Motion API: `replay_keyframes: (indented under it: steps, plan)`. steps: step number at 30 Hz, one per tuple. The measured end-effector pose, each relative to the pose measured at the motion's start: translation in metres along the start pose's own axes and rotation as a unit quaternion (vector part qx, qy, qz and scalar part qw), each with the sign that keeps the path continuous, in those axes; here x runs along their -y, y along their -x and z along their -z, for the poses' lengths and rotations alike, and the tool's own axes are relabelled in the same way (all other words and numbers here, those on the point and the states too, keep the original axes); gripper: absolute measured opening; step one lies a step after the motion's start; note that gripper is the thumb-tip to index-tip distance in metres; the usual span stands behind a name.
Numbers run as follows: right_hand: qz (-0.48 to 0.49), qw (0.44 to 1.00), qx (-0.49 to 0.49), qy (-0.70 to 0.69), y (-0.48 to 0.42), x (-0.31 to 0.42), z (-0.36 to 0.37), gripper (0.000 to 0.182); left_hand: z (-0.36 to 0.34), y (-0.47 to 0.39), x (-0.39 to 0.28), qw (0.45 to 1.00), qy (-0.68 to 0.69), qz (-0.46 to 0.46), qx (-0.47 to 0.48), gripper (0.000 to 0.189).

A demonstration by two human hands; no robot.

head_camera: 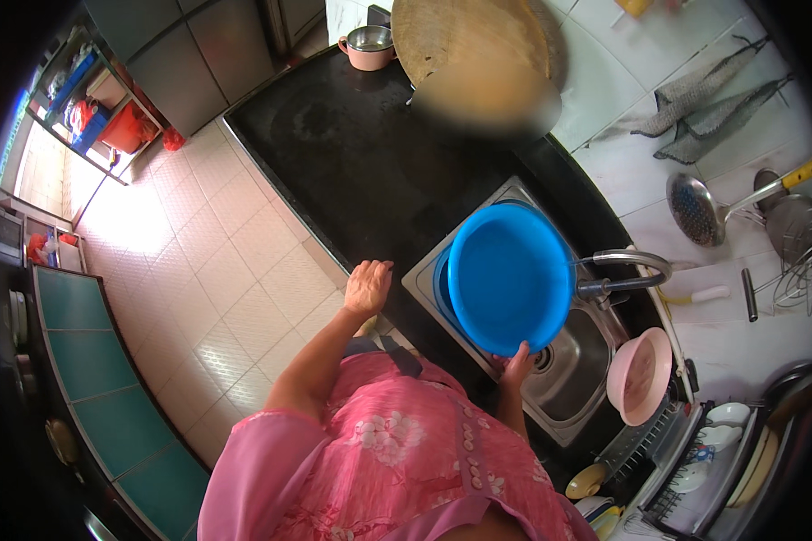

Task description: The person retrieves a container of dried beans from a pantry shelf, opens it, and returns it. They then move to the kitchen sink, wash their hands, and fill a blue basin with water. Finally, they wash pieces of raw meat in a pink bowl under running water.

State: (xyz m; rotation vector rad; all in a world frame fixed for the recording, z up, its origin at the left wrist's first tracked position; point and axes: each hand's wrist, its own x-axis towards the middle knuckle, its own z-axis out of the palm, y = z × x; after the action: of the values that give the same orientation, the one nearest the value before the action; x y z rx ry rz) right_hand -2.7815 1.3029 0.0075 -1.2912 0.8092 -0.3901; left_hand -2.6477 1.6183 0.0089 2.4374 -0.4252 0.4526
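A bright blue plastic basin (511,277) is over the left part of the steel sink (568,379), tilted towards me. My right hand (517,365) grips its near rim, thumb over the edge and fingers below. Another blue rim (441,280) shows beneath it, mostly hidden. The curved faucet (639,260) points its spout at the basin's right rim; a thin streak at its tip looks like water. My left hand (369,287) rests on the front edge of the black countertop (352,162), holding nothing.
A round wooden chopping board (467,34) leans at the back wall beside a pink-sided pot (370,49). On the right are a pink basin (639,375), a dish rack (700,453) and a hanging skimmer (695,209). Grey cloths (707,111) hang on the tiles.
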Motion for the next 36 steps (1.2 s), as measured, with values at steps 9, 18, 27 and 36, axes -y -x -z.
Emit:
replay_keyframes:
  steps: [9, 18, 27, 36]
  plan:
    - [-0.022, 0.999, -0.034, 0.024, -0.014, -0.020, 0.013, 0.043, 0.001, 0.002, 0.005, 0.999, -0.012, -0.005, 0.031, 0.020]
    - [-0.017, 0.998, -0.064, 0.021, -0.010, -0.016, 0.004, 0.044, 0.002, 0.003, 0.003, 0.999, -0.014, 0.002, 0.031, 0.020]
    - [-0.006, 0.999, -0.041, -0.010, -0.003, -0.005, -0.003, 0.043, 0.001, 0.002, 0.004, 1.000, -0.006, -0.005, 0.030, 0.021]
    - [0.001, 0.998, -0.065, 0.013, -0.008, -0.012, -0.001, 0.043, 0.005, 0.001, 0.005, 0.998, 0.003, -0.010, 0.055, 0.023]
